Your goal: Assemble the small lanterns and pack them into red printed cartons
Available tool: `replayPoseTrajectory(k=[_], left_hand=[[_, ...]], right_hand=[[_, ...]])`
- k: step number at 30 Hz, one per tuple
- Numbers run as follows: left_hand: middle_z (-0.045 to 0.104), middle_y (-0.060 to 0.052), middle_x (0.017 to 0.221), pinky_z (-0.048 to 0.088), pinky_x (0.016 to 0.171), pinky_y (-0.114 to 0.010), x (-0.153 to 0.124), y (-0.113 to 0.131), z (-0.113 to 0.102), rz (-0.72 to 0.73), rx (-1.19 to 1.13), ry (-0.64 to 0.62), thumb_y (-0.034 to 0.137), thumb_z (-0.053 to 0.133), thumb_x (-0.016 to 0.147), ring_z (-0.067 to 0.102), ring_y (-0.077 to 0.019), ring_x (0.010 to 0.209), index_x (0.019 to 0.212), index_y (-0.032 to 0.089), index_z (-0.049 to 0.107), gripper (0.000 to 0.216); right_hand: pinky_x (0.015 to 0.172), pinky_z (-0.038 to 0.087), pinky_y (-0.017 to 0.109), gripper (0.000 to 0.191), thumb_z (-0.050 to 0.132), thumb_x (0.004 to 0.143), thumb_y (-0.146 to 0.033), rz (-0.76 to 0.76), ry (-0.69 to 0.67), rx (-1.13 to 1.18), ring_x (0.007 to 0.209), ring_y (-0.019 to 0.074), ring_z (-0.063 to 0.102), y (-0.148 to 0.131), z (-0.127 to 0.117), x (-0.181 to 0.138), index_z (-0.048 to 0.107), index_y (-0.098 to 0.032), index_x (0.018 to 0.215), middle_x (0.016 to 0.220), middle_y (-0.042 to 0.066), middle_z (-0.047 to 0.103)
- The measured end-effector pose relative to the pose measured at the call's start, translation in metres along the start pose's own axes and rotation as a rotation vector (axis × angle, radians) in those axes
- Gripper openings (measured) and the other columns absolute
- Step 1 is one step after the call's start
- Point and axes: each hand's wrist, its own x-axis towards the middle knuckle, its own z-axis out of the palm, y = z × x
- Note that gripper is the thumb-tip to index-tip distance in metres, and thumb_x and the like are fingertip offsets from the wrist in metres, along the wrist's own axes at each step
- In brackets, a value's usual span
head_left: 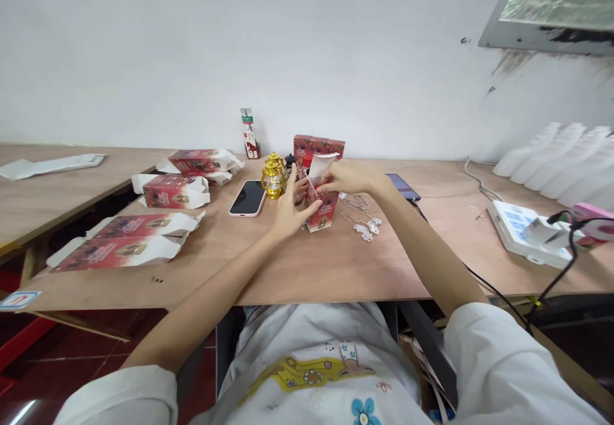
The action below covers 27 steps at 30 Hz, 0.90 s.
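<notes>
A red printed cardboard box (327, 211) stands upright between my hands, with its white top flap raised. My left hand (289, 209) grips its left side, thumb across the front and fingers behind. From the right, my right hand (341, 179) bends its fingers over the box's open top edge and holds it there. What is inside the box cannot be seen. Just left of my left hand stand gold miniature lanterns (274, 181). A black lantern top (290, 159) and a red one (306, 160) show behind the fingers. Thin wire pieces with flat metal tabs (367, 228) lie right of the box.
Another red box (319, 146) stands behind. Unfilled cartons (175, 192) lie at left. A white-framed phone (248, 198), a second phone (403, 186) with a cable, a power strip (530, 233) and white stacked pieces (559, 163) are also on the table.
</notes>
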Motion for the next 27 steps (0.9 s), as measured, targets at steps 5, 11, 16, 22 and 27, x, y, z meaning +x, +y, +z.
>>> replayPoseTrajectory(k=[5,11,16,22,27], left_hand=[[0.051,-0.012,0.139,0.050,0.101,-0.042,-0.001,0.004,-0.002,0.105,0.198,-0.028,0.035,0.062,0.086,0.054,-0.0254,0.125,0.136,0.026,0.052,0.052],[0.051,-0.013,0.134,0.054,0.092,-0.038,0.000,0.010,-0.004,0.076,0.232,-0.060,0.036,0.057,0.089,0.055,-0.0234,0.122,0.131,0.023,0.056,0.044],[0.052,-0.012,0.132,0.055,0.090,-0.037,0.003,0.008,-0.006,0.060,0.197,-0.077,0.035,0.057,0.088,0.052,-0.0239,0.124,0.127,0.024,0.058,0.040],[0.054,-0.013,0.133,0.056,0.091,-0.040,0.004,-0.003,-0.004,-0.016,0.044,-0.041,0.040,0.062,0.085,0.062,-0.0226,0.110,0.128,0.023,0.050,0.048],[0.053,-0.014,0.132,0.055,0.092,-0.042,0.004,-0.010,-0.002,-0.086,-0.043,-0.029,0.042,0.066,0.082,0.062,-0.0239,0.112,0.122,0.023,0.045,0.049]], right_hand=[[0.086,0.048,0.034,0.025,0.046,0.081,-0.016,-0.065,0.352,0.403,0.092,0.0176,0.064,0.027,0.008,-0.005,0.070,-0.017,0.088,0.096,0.006,0.071],[0.094,0.052,0.043,0.058,0.074,0.067,-0.028,-0.021,0.539,0.719,0.112,0.0238,0.060,0.055,0.043,0.001,0.054,-0.023,0.121,0.131,0.011,0.057],[0.092,0.054,0.045,0.089,0.075,0.071,-0.046,-0.020,0.494,0.836,0.109,0.0242,0.062,0.040,0.052,0.003,0.029,-0.028,0.146,0.140,0.013,0.051],[0.104,0.046,0.042,0.047,0.056,0.086,-0.056,-0.183,0.323,0.741,0.120,0.0231,0.058,0.021,0.042,-0.020,0.062,-0.027,0.123,0.130,0.007,0.062],[0.106,0.044,0.041,0.046,0.048,0.090,-0.060,-0.153,0.432,0.624,0.117,0.0210,0.060,0.022,0.052,-0.019,0.072,-0.025,0.109,0.120,0.007,0.068]])
